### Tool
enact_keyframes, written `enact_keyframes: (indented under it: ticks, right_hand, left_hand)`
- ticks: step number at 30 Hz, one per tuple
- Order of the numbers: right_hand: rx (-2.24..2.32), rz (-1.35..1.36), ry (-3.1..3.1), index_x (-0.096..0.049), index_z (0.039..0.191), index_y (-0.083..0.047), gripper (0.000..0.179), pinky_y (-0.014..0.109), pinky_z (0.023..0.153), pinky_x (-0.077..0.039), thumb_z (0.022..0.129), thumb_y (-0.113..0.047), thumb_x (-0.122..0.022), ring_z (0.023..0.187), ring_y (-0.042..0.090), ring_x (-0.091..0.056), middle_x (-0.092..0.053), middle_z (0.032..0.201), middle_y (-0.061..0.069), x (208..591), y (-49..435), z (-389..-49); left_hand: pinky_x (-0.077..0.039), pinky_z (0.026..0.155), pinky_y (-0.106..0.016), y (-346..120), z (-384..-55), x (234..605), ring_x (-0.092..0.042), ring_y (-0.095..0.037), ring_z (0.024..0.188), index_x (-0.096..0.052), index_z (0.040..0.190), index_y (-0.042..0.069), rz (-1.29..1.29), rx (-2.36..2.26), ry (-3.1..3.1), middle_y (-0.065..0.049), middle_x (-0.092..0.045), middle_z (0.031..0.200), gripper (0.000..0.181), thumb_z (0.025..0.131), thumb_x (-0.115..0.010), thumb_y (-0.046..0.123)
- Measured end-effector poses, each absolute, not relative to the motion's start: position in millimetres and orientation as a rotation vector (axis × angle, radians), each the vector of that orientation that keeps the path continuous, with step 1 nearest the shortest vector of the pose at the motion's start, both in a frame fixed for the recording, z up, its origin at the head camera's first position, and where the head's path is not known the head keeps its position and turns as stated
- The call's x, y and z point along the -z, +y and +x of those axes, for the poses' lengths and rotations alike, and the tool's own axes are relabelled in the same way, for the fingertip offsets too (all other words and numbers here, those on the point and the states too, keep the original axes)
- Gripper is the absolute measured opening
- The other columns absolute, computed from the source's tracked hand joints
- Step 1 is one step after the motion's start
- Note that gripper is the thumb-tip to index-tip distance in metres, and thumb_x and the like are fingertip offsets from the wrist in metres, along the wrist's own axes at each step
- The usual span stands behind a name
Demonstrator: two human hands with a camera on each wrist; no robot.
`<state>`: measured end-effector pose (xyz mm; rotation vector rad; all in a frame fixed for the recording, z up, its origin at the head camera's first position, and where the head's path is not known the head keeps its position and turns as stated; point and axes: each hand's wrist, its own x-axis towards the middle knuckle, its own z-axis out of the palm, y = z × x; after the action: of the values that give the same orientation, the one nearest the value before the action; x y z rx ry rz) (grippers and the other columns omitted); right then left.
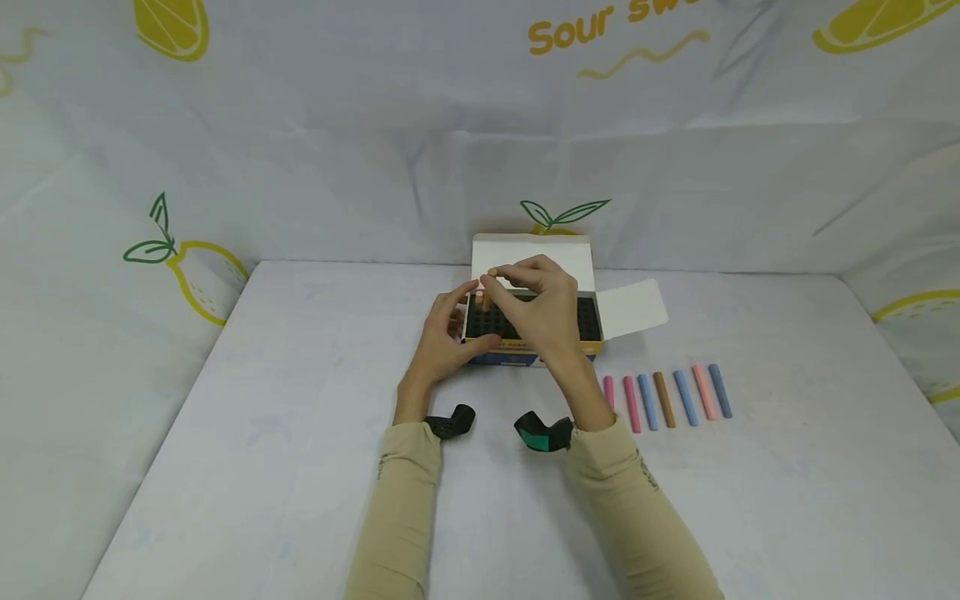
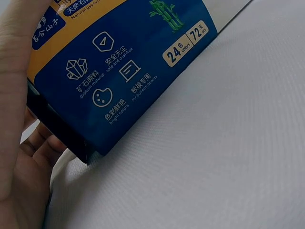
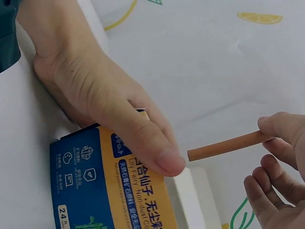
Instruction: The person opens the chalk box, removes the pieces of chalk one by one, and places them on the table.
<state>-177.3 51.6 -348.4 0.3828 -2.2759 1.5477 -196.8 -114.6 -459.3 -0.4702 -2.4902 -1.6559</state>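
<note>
A chalk box, blue and yellow, stands with its white lid raised. Inside is a black holder with rows of holes. My left hand grips the left end of the box, thumb along the front and the other fingers round the side. Above the holder's left part, my right hand pinches an orange-brown chalk stick by its upper end between thumb and fingers. Beside it, an orange chalk stick shows at the holder's left end. My right hand hides the middle of the holder.
Several chalk sticks lie in a row right of the box, among them a brown stick and a dark blue stick. A white side flap sticks out at the box's right. Behind the table hangs a lemon-print cloth.
</note>
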Motion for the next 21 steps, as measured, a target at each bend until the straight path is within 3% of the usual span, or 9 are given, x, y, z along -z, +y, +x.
enact_keyframes:
  ticks: [10, 17, 21]
  right_hand:
    - [-1.551, 0.387, -2.228, -0.079, 0.102, 0.005, 0.019, 0.049, 0.086, -0.059, 0.087, -0.007, -0.080, 0.093, 0.031, -0.073, -0.068, 0.100, 0.018, 344.1, 63.7, -162.5]
    - [-1.480, 0.381, -2.267, -0.080, 0.099, 0.005, 0.018, 0.023, 0.086, -0.054, 0.087, -0.008, -0.081, 0.093, 0.026, -0.068, -0.068, 0.099, 0.017, 343.5, 78.2, -151.0]
    - [-1.467, 0.368, -2.278, -0.080, 0.099, 0.005, 0.017, 0.016, 0.088, -0.051, 0.085, -0.005, -0.082, 0.093, 0.025, -0.066, -0.068, 0.099, 0.017, 344.8, 87.1, -145.8]
  left_hand:
    - [-0.041, 0.073, -0.029, -114.2, -197.0, 459.6, -0.044, -0.019, 0.089, -0.043, 0.155, 0.030, -0.478, 1.651, -2.481, -0.011, -0.050, 0.133, 0.111, 0.065, -0.060, 0.093]
    - [-0.041, 0.072, -0.028, -114.2, -197.2, 459.7, -0.044, -0.021, 0.088, -0.043, 0.156, 0.029, -0.504, 1.652, -2.464, -0.013, -0.050, 0.133, 0.111, 0.067, -0.062, 0.091]
    - [-0.041, 0.071, -0.028, -114.0, -196.9, 459.5, -0.044, -0.021, 0.089, -0.043, 0.156, 0.030, -0.498, 1.656, -2.464, -0.013, -0.050, 0.133, 0.110, 0.067, -0.063, 0.090]
